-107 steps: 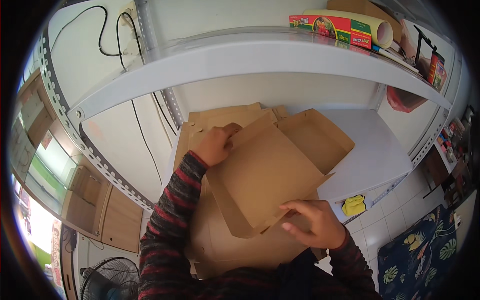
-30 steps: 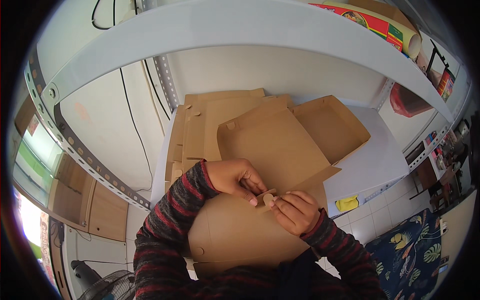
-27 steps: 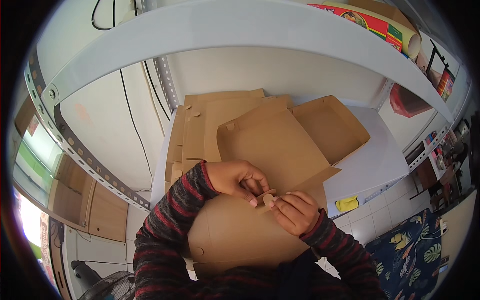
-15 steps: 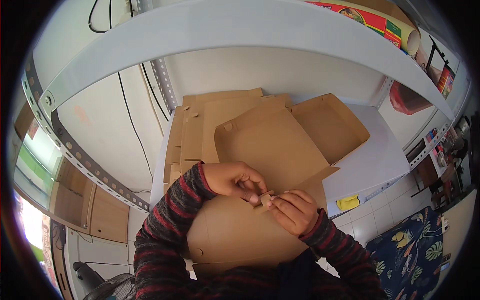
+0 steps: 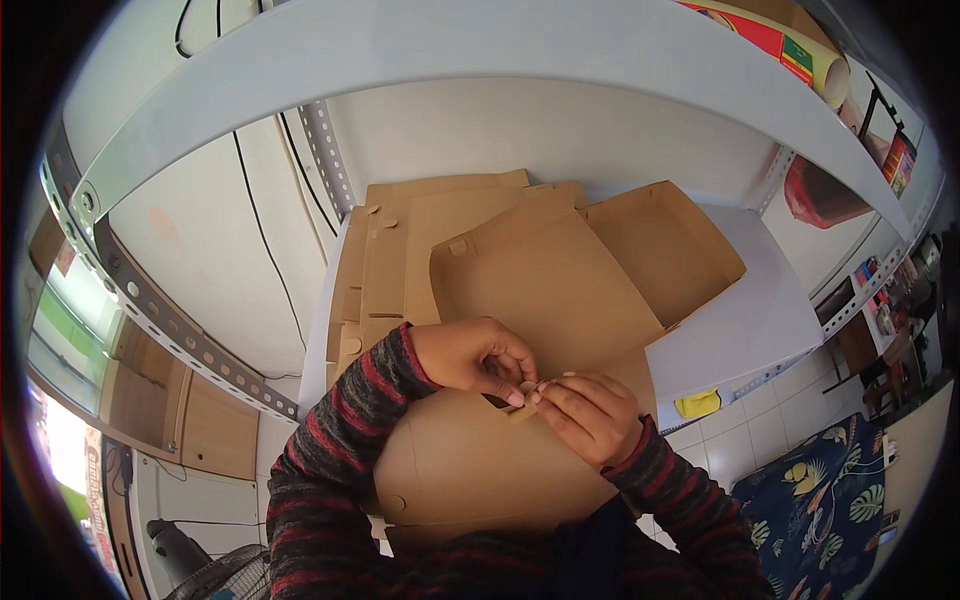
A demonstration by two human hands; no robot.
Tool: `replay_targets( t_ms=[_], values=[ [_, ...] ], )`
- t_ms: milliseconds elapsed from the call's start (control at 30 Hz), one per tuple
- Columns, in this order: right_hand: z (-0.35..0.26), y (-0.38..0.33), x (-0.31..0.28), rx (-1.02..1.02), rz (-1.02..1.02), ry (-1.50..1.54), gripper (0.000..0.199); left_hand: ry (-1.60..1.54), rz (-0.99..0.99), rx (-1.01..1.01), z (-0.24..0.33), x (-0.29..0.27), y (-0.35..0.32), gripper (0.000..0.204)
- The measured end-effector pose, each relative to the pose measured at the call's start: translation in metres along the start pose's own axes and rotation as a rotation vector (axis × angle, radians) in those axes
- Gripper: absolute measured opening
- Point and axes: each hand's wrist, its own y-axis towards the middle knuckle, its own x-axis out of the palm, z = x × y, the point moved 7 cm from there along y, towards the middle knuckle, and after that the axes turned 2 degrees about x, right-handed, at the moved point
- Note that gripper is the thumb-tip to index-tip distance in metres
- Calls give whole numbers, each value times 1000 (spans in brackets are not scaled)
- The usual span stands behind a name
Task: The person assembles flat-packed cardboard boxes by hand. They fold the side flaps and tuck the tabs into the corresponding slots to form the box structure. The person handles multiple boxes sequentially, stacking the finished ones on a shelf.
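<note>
**On the white table, fingers meet at a cardboard tab**

Near the table (image 5: pixel 745 330) edge, left hand (image 5: pixel 470 355) and right hand (image 5: pixel 590 415) pinch one small tab (image 5: pixel 522 392) of the flat, smooth brown cardboard box (image 5: pixel 470 460); behind it lies an open folded box (image 5: pixel 665 250).

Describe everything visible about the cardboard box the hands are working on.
The brown cardboard box looks like plain, unprinted corrugated board. It lies open on the white shelf, its flat lid panel tilted toward the person, with a small tab at its far corner, and a shallow tray with raised walls at the right. The left hand and right hand pinch a small tab at its near edge. It overlaps flat cardboard blanks behind it.
</note>
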Motion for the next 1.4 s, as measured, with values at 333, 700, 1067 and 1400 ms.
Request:
replay_targets(
  t_ms=[333, 700, 1067, 1400],
  values=[
    [20, 25, -8, 88, -210, 147, 13, 300, 328, 147, 22, -27, -10, 31],
    [21, 34, 1, 173, -276, 280, 10, 351, 97, 293, 22, -20, -16, 21],
    [31, 39, 14, 263, -392, 493, 6, 291, 82, 353, 18, -16, -12, 17],
    [30, 37, 13, 266, -374, 426, 5, 231, 90, 278, 8, -18, -12, 21]
  ],
)
